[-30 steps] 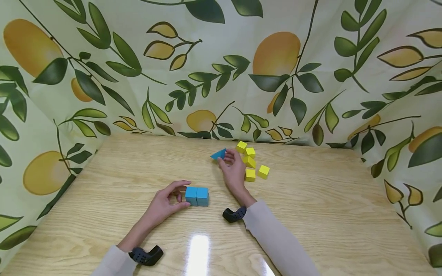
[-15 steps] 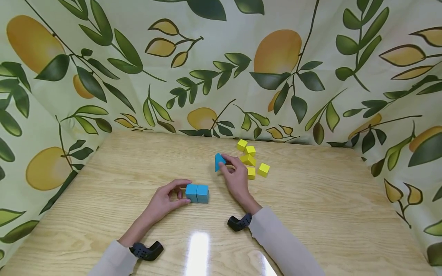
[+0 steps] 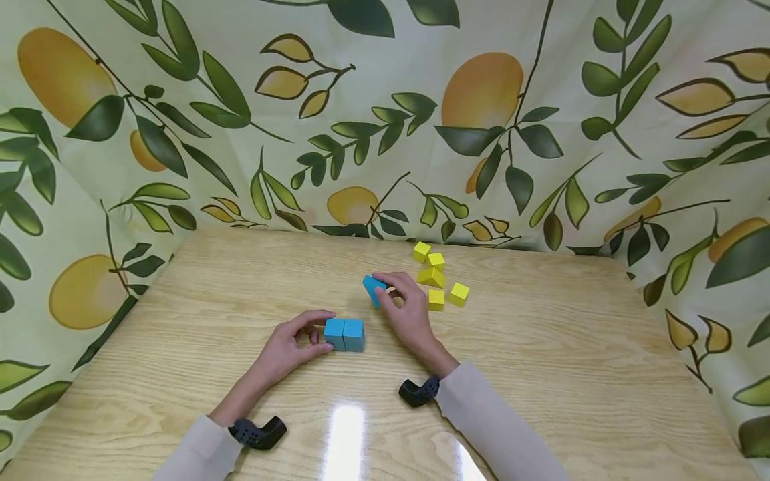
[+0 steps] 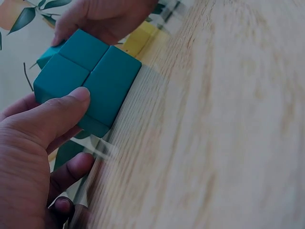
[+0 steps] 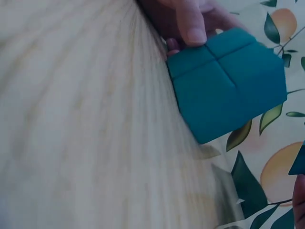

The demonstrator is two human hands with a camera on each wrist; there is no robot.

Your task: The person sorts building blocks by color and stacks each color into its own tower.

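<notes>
One blue wedge (image 3: 371,285), partly behind fingers (image 3: 392,276)

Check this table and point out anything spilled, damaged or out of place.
Nothing stands out: no visible spill or damage. The blue blocks in the left hand sit neatly together. The yellow blocks lie at mixed angles on the table, but look intact. The blue triangle is tilted, but the right hand holds it.

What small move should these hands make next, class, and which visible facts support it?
Probably, the right hand should bring the blue triangular block leftward and nearer, above the joined blue blocks. The left hand grips those blocks, their flat tops carry nothing, and the triangular block is pinched just apart from them.
</notes>
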